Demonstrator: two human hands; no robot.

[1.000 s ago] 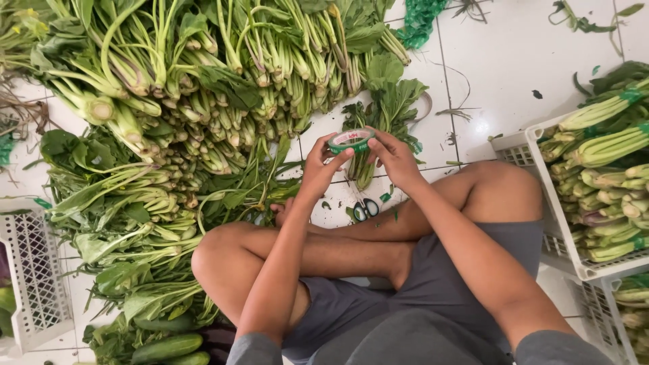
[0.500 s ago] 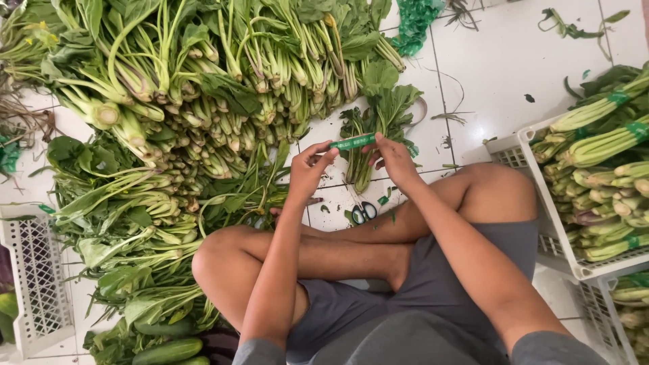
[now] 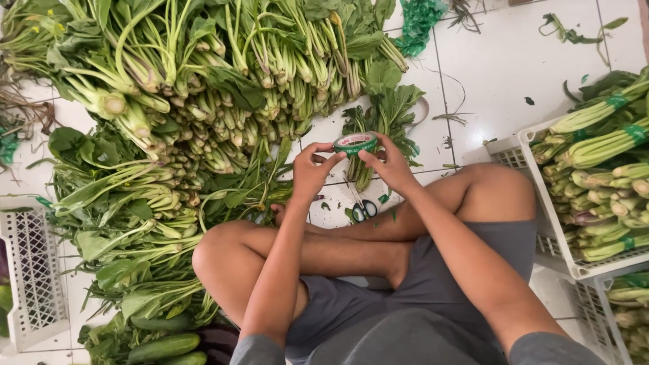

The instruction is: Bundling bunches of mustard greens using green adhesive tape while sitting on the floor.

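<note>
Green tape roll (image 3: 355, 142) pinched between left hand (image 3: 311, 172) and right hand (image 3: 389, 165), both grips closed on it, above a leafy bunch (image 3: 380, 122) on the tiled floor (image 3: 500, 74).

Grey shorts, grey short sleeves — bare forearms, bare legs and feet — nothing on the wrists.

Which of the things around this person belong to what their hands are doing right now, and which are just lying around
In hand:
- green tape roll, held between left hand and right hand
- small bunch of greens on the floor just beyond the hands
- scissors

Lying about:
- big pile of leafy greens
- white crate of banded bundles
- cucumbers
- empty white crate
- green netting
</note>
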